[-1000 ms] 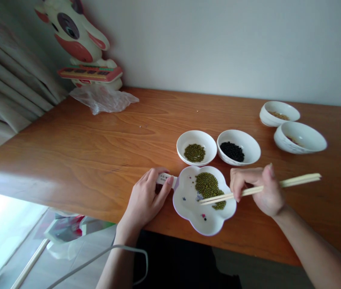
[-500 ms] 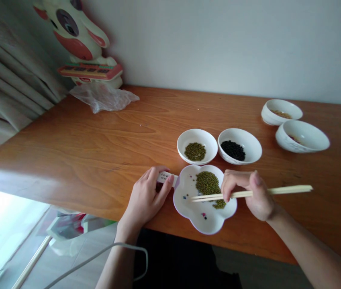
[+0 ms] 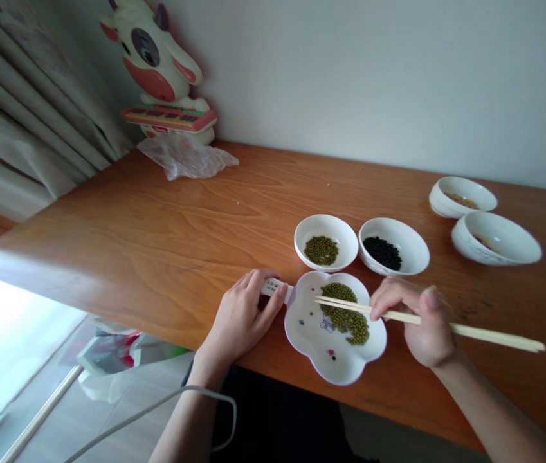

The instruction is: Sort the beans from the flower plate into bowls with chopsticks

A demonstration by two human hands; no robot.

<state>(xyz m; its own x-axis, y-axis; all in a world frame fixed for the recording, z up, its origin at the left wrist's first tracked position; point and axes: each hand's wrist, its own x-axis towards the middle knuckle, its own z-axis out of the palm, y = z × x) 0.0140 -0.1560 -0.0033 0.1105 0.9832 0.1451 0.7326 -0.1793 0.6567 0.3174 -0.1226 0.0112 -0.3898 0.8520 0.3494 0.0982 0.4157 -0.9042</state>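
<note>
Left hand [image 3: 241,316] grips the white flower-shaped dish [image 3: 307,341] near the surface's [image 3: 181,247] front edge; right hand [image 3: 424,315] holds pale wooden chopsticks [image 3: 489,335] over green beans [image 3: 343,317], apparently aiming; pinching calls for precision.

Dish handle [image 3: 273,287] | dark print, apparently two lines | too small to read

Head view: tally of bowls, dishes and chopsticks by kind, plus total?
Round white bowls: 4
Flower-shaped dish: 1
Chopsticks: 2
Total: 7
</note>
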